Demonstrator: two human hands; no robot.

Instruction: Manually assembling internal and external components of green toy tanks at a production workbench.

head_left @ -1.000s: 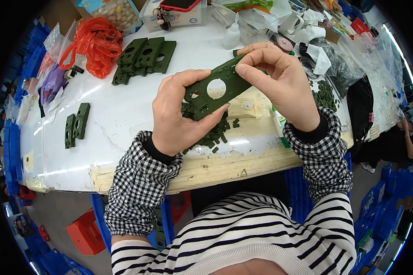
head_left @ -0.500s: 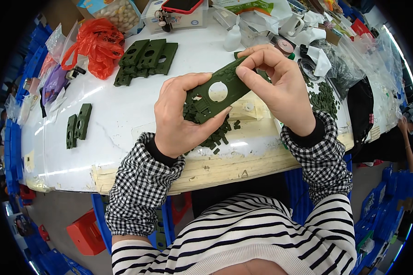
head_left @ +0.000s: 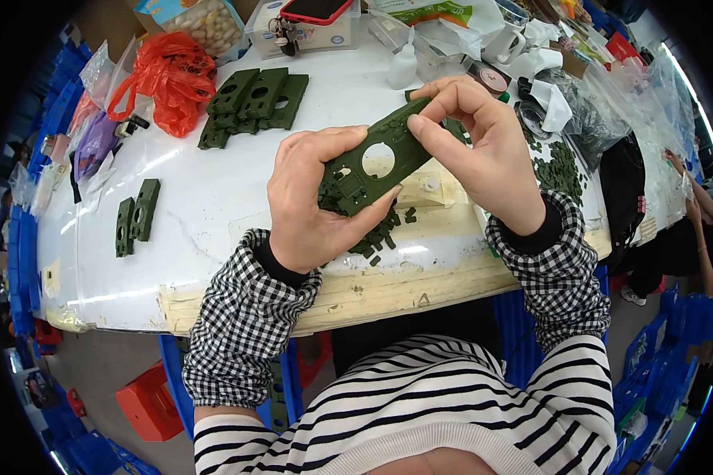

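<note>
A dark green plastic toy-vehicle hull is held tilted above the table, its large round hole facing me. My left hand is closed around its near end, fingers along the upper edge and thumb below. Thumb and bent fingers of my right hand pinch the far end; whether a tiny part sits between them is hidden. Beneath the hull lies a heap of small green parts, partly covered by my left hand. Similar hulls are stacked farther back, and a few more lie at the left.
More small green parts are spread at the right. A red plastic bag, a clear box bearing a phone, and a white squeeze bottle stand at the back. Another person's arm shows at far right.
The hull and both hands have barely shifted; the grip looks the same. At the far right, more of another person's arms and a shoe has come into view.
</note>
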